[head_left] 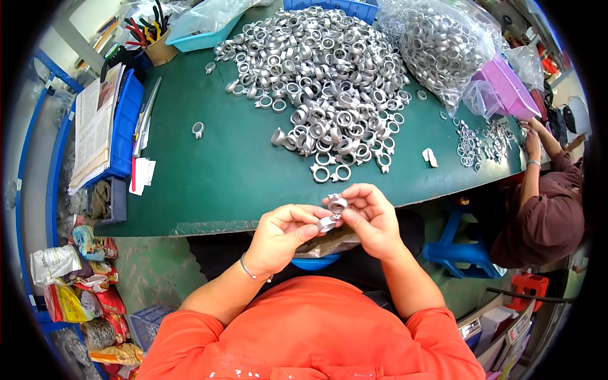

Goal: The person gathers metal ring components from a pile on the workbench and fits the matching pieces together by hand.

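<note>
Both my hands meet in front of my chest, just off the near edge of the green table (pixel 221 180). My left hand (pixel 278 235) pinches a silver metal ring (pixel 325 224) between thumb and fingers. Another silver metal ring (pixel 336 203) sits in the pinch of my right hand (pixel 372 221). The two rings are close together, and I cannot tell whether they touch. Beyond my hands spreads a large heap of silver metal rings (pixel 323 69), each with a small lug. One loose ring (pixel 198 130) lies apart at the left.
Left stand a blue tray (pixel 130 120) with papers and a cup of pliers (pixel 159 50). A teal tray (pixel 202 39) is at the back. Right are a bag of rings (pixel 440 54), a pink basket (pixel 510 88) and a co-worker (pixel 544 209). A blue stool (pixel 453 247) stands below.
</note>
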Available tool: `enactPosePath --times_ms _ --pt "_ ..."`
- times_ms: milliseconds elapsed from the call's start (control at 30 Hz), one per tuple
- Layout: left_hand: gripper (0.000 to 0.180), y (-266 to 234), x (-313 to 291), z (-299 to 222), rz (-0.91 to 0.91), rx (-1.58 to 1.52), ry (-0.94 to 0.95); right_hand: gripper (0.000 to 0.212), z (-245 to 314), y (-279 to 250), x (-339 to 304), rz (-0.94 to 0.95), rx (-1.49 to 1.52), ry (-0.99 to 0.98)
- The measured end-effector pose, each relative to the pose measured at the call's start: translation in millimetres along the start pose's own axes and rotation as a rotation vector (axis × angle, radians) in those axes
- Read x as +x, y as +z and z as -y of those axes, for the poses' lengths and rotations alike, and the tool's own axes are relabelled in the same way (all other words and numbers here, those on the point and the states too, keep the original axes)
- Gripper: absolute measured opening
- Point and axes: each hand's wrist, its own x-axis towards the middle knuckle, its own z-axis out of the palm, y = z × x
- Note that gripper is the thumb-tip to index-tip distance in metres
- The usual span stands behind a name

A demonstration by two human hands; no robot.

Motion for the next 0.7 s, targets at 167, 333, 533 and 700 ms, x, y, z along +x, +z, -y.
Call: enactPosePath --times_ms 167,333,533,700 --pt "0.008 4.5 -12.4 -3.7 0.048 0.149 0.028 0.019 15.5 -6.6 -8.3 0.107 -0.162 0.132" --pt "0.013 2.0 -11.0 -17.4 0.287 1.203 0.441 0.014 26.3 -3.2 -13.2 0.275 -0.939 -0.097" --pt "0.021 17.0 44.9 -14.7 -0.155 1.512 0.589 0.017 18.6 1.5 28.1 -0.059 -1.385 -0.256" --pt "0.02 3.4 49.8 -9.2 -0.115 1.573 0.553 0.015 10.9 -16.5 26.1 -0.025 -1.21 -0.306"
